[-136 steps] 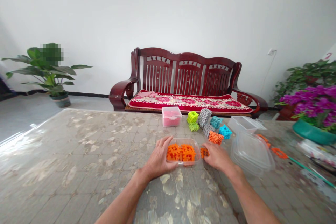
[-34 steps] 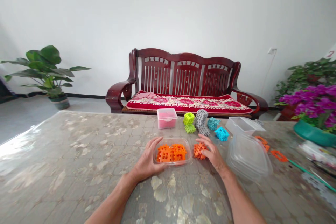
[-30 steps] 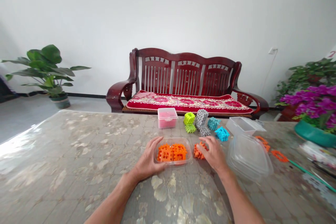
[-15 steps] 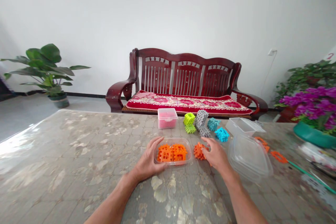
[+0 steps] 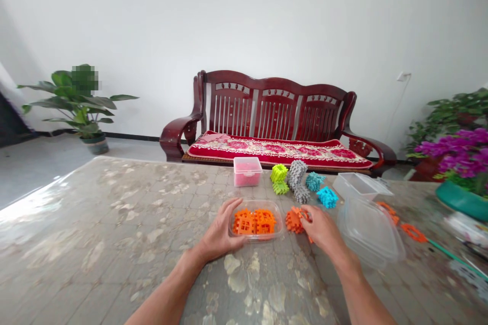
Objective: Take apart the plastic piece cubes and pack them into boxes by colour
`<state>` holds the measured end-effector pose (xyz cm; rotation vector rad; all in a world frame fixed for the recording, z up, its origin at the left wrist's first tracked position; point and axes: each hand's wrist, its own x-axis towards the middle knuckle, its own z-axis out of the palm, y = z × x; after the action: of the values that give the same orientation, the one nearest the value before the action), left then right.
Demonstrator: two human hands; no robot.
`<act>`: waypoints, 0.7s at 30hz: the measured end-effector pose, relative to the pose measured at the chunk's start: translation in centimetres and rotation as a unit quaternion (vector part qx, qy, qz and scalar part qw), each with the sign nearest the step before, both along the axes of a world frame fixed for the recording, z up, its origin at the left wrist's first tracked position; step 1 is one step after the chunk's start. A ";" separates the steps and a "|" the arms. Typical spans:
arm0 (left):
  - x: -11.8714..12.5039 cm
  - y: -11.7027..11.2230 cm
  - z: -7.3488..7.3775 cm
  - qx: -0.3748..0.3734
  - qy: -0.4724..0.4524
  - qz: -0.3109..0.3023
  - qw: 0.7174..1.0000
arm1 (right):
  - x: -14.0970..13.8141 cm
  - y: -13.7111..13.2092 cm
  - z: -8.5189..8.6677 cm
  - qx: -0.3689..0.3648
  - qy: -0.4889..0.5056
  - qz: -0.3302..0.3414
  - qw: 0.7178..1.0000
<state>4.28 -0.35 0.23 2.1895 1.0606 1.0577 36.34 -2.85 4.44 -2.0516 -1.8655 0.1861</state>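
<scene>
My left hand (image 5: 224,228) is wrapped around the left end of a clear plastic container (image 5: 281,218), thumb on the near side and fingers on the far side. Inside the container lie orange interlocking plastic blocks (image 5: 254,222) with square openings. Just right of it, the fingers of my right hand (image 5: 324,228) are closed on an orange toothed block cluster (image 5: 293,220), whose right part they partly cover. Behind my hands stand lime green blocks (image 5: 279,179), a grey stacked piece (image 5: 297,180), a teal block (image 5: 314,181) and a bright blue block (image 5: 327,197).
A lidded box with pink contents (image 5: 247,172) stands at the table's back. To the right are a clear open box (image 5: 356,186), a clear plastic lid or tub (image 5: 369,231), orange loops (image 5: 414,232) on a green stick, and a flower pot (image 5: 461,200). Beyond is a wooden bench (image 5: 274,106).
The view has shifted slightly, moving everything a little right. My right hand's fingers have closed further on the orange block cluster. My left hand keeps its hold on the container.
</scene>
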 end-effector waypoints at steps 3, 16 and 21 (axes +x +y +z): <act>0.0 0.0 0.0 0.005 -0.003 -0.001 1.000 | -1.5 -0.1 0.8 0.037 0.067 0.037 0.996; 0.3 0.0 -0.1 0.024 -0.010 0.006 1.000 | -9.4 -0.5 2.7 0.013 0.080 0.306 0.949; 0.4 -0.2 0.3 0.030 -0.012 0.009 0.999 | -9.4 -0.5 2.3 0.021 0.053 0.314 0.948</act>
<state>4.71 -0.52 0.55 2.2124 1.0532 1.1335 26.95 -3.35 6.74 -1.3219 -2.3635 0.4010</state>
